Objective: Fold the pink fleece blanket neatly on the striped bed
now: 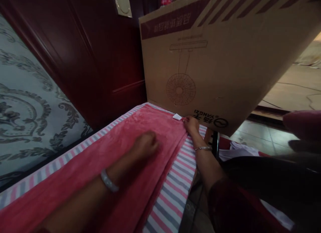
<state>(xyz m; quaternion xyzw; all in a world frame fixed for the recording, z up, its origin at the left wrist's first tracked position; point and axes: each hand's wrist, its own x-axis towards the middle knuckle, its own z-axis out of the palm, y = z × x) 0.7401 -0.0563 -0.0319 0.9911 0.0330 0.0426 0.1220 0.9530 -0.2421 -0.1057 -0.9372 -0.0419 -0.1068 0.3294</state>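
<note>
A folded pink plush cloth (120, 139) lies flat and lengthwise over a striped cover (173, 183) of white, pink and grey. At its far right corner my right hand (192, 125) pinches the cloth's edge, just beside a small white label (177, 116). My left hand (146, 144), slightly blurred, is curled into a fist over the middle of the pink cloth. Around it the fabric stays flat, and no object shows in that fist. The palm side is hidden.
A large cardboard box (225, 59) stands against the cover's far end. Behind it at left is a dark red door (87, 42), with patterned wallpaper (25, 109) beside it. A dark rounded object (271, 183) and white fabric (237, 151) are at the right, above tiled floor.
</note>
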